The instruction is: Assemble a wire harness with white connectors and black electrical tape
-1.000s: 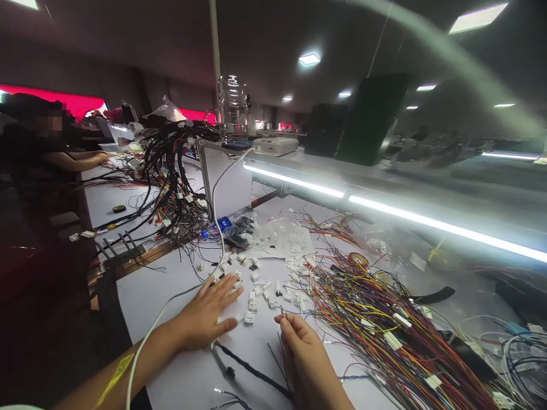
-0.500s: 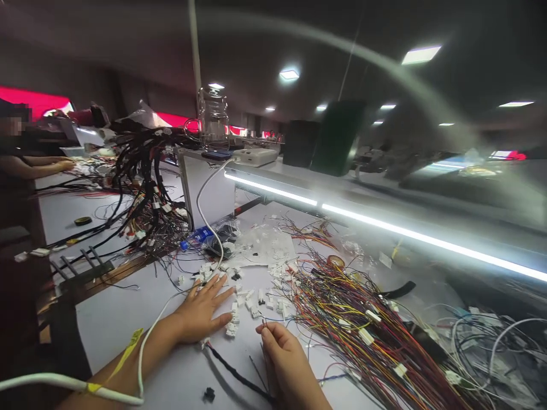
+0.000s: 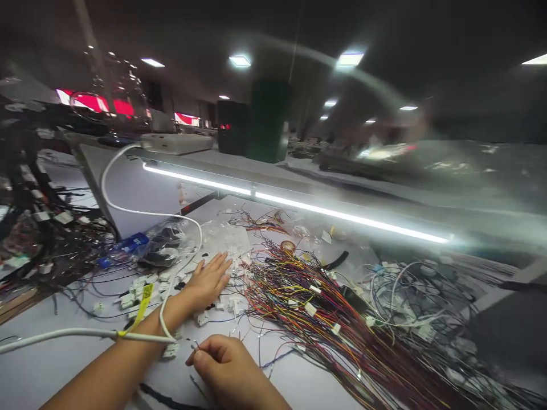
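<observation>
My left hand [image 3: 207, 285] lies palm down with its fingers apart, over the scatter of small white plastic connectors [image 3: 233, 306]. A pale sheet [image 3: 239, 242] is just past its fingertips. Nearer to me, my right hand [image 3: 228, 364] is closed in a pinch, and the tips of thin wires [image 3: 194, 344] stick out between thumb and forefinger. Below that hand runs a black-sleeved cable [image 3: 164, 398]; whether it belongs to the pinched wires is hidden. Across my left forearm passes a white cord [image 3: 141, 337] with a yellow tag [image 3: 144, 302].
A big bundle of coloured wires [image 3: 307, 290] spreads over the right side, with grey cables [image 3: 397, 302] beyond. A lit tube lamp [image 3: 342, 213] hangs under the shelf. Black harnesses [image 3: 25, 188] and a blue-labelled bottle [image 3: 128, 245] are at left.
The view has swung to the right. My left hand has moved forward over the connectors, close to the wire bundle. My right hand keeps its pinch on the wires.
</observation>
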The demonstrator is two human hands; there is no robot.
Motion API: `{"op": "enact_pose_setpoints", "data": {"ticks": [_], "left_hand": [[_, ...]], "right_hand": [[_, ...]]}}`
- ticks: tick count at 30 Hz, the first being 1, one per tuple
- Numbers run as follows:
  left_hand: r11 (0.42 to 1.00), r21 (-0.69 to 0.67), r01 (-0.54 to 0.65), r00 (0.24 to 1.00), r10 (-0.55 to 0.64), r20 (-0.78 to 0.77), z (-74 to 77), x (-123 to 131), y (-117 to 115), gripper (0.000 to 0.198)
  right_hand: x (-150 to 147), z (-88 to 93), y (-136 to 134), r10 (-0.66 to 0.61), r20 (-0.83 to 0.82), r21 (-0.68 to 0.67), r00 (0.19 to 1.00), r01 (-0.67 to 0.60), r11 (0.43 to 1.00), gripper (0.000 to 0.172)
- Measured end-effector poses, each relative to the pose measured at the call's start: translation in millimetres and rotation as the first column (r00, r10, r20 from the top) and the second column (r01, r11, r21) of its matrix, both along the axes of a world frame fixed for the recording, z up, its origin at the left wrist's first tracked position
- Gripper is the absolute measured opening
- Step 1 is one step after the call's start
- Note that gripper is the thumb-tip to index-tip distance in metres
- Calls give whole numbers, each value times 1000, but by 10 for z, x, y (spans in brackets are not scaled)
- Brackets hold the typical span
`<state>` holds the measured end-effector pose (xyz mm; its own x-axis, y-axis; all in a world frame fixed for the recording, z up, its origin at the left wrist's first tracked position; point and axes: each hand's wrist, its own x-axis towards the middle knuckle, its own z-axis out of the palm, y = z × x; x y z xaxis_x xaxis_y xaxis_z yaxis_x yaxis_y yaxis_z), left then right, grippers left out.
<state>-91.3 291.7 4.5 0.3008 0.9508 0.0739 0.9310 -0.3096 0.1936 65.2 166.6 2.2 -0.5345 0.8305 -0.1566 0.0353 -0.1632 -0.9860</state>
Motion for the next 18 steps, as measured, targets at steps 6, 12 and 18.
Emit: {"op": "enact_pose_setpoints", "data": {"ticks": [6, 12, 18], "left_hand": [[996, -84, 11, 1000, -12, -18, -224, 66, 433, 57], [997, -79, 1, 994, -10, -104, -312, -48, 379, 64], [989, 110, -100, 992, 108, -68, -122, -85, 46, 59]], "right_hand": [[94, 13, -13, 79, 62, 52, 995, -82, 995, 28], [158, 71, -3, 108, 217, 52, 970, -122, 991, 37], [104, -12, 17, 102, 194, 97, 976, -123, 988, 34]]}}
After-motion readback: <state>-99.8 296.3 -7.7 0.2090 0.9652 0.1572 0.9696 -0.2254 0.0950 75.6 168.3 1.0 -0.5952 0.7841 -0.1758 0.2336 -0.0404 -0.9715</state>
